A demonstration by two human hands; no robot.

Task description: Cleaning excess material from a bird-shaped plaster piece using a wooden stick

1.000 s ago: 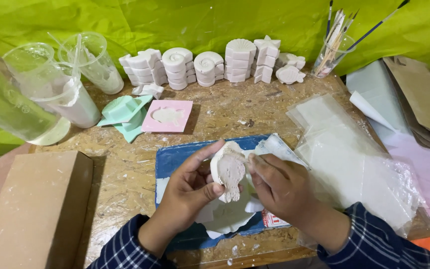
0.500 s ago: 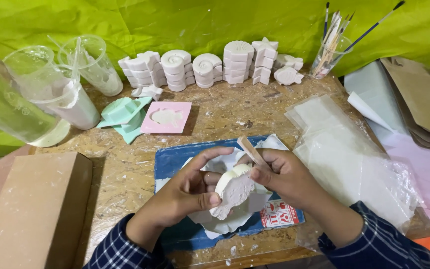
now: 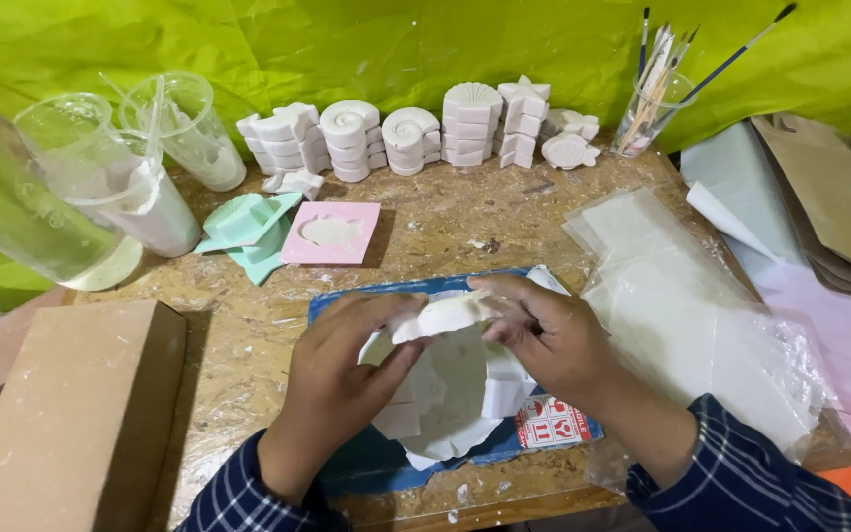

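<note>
Turned edge-on since before, white plaster cast (image 3: 450, 315) sits between both hands.

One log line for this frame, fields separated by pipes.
left hand: grips white plaster cast | right hand: grips the cast's other end | below: white paper on blue mat | behind: pink mould, stacked casts

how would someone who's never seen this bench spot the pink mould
Start at the row of white plaster casts along the green backdrop. Just in front, left of centre on the wooden table, lies the pink mould: a flat square, the only pink piece, beside mint-green moulds.
</note>
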